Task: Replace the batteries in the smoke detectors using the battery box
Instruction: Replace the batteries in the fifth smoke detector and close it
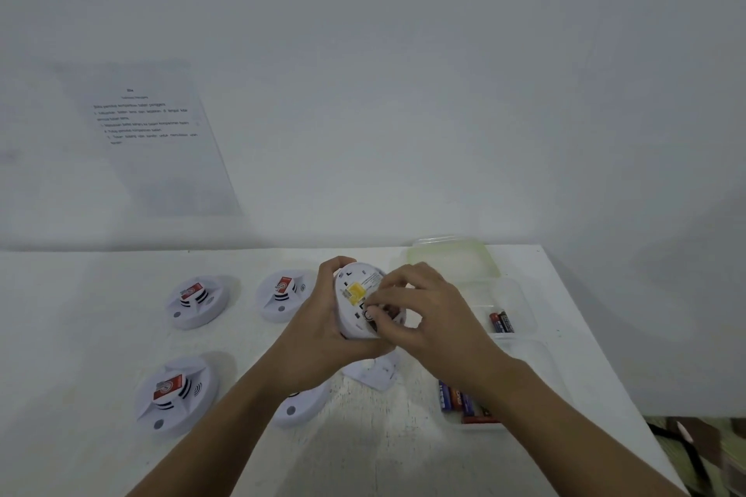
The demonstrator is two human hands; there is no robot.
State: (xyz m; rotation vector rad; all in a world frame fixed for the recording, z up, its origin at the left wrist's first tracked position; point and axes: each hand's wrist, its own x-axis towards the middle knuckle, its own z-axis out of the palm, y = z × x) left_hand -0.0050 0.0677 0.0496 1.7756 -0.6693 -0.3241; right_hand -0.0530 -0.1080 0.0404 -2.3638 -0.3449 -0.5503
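My left hand grips a white smoke detector lifted off the table, its back with a yellow label turned toward me. The fingers of my right hand pinch a battery at the detector's open compartment; the battery is mostly hidden by the fingers. The loose white compartment cover lies on the table below the hands. A clear box at the right holds two batteries. A nearer clear box holds several batteries.
Three detectors lie face up on the white table: far left, far middle, near left. Another detector shows under my left forearm. A box lid sits at the back right. A printed sheet hangs on the wall. The table edge runs along the right.
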